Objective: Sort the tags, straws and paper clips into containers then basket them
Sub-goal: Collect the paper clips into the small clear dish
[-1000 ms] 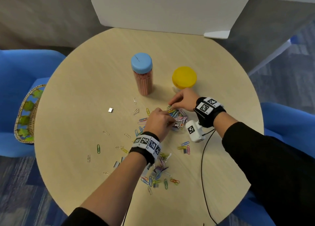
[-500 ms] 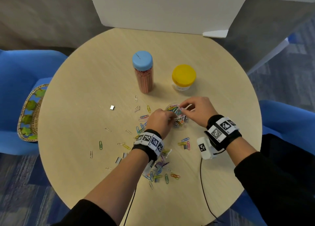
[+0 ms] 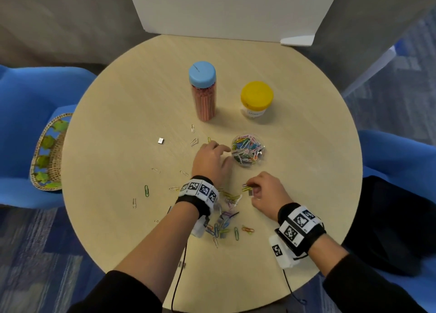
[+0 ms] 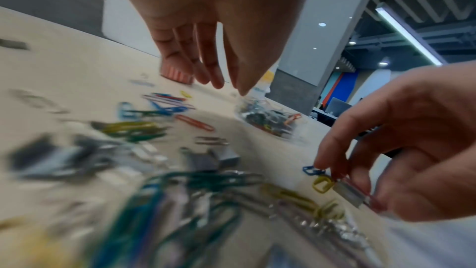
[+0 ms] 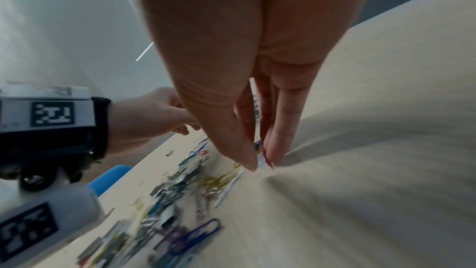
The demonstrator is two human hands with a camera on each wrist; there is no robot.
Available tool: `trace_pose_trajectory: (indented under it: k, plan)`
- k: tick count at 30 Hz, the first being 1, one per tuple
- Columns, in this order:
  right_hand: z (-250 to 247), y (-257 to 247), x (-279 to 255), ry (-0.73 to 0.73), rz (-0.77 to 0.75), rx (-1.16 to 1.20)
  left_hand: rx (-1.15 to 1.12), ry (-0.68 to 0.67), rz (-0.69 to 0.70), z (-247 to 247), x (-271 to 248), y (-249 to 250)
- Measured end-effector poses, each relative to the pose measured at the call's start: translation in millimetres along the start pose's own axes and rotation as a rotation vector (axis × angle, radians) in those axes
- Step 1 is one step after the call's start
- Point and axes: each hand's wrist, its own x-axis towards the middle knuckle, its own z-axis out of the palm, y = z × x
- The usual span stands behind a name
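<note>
Dozens of paper clips (image 3: 226, 225) remain loose — our right hand (image 3: 264, 192) pinches several, our left hand (image 3: 210, 161) hovers relaxed, holding nothing; next, the clear cup (image 3: 247, 151) receives them.

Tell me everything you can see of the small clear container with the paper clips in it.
The small round clear plastic container stands upright and lidless on the round pale wooden table, in front of the yellow-lidded jar. It is heaped with mixed coloured and metal paper clips, some poking over the rim. The left hand hovers just beside it, fingers relaxed; contact cannot be told.
</note>
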Motion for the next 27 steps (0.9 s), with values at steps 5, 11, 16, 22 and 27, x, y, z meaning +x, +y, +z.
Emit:
trace_pose_trajectory:
  k: [5, 11, 16, 22, 27]
  plan:
    - [2, -10, -4, 0.045, -0.016, -0.015, 0.126, 0.025, -0.178, -26, -31, -44]
    - [15, -14, -9, 0.051, 0.026, -0.081, 0.245, 0.148, -0.633, -58, -92, -124]
    - [34, -42, -16, -0.033, -0.097, -0.002, 0.160, 0.061, -0.630, -52, -140, -153]
    - [10, -33, -33, -0.265, 0.328, -0.334, -0.173, -0.091, -0.312, -28, -171, -111]
    - [32, -34, -38, -0.460, 0.314, -0.359, -0.020, -0.286, -0.031, -36, -187, -124]
